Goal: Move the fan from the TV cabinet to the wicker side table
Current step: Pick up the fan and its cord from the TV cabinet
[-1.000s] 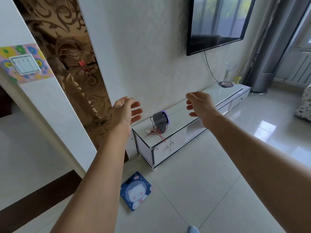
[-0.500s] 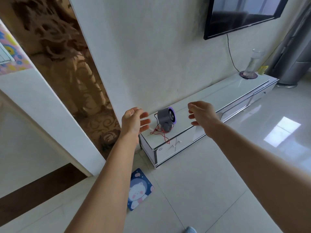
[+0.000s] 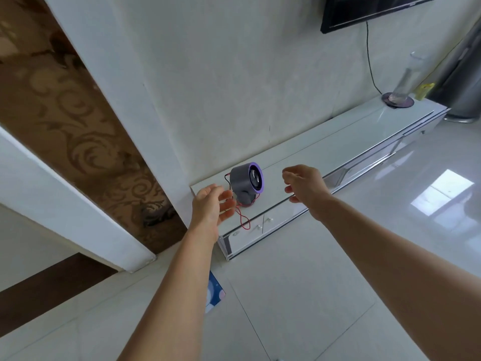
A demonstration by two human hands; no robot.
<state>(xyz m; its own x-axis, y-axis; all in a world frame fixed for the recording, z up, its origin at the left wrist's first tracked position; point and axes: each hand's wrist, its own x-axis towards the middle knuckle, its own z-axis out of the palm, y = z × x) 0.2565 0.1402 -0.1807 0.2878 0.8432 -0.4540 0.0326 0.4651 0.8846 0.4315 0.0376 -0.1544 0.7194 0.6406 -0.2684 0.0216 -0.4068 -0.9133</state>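
A small grey fan (image 3: 246, 179) with a purple front ring stands upright on the left end of the long white TV cabinet (image 3: 325, 155). Red and black wires (image 3: 243, 220) trail from its base over the cabinet's front edge. My left hand (image 3: 212, 205) is open just left of the fan, fingers spread near the wires, not touching the fan body. My right hand (image 3: 304, 185) is open to the fan's right, a short gap away. The wicker side table is not in view.
A glass vase (image 3: 407, 82) on a dark coaster stands at the cabinet's far right end, beside a grey floor-standing unit (image 3: 460, 74). A wall TV (image 3: 364, 11) hangs above. A blue cartoon scale (image 3: 214, 293) lies on the tiled floor. A patterned brown panel (image 3: 78, 126) is at left.
Both hands have come closer to the fan from either side, and the view has moved nearer to the cabinet. The fan has not moved.
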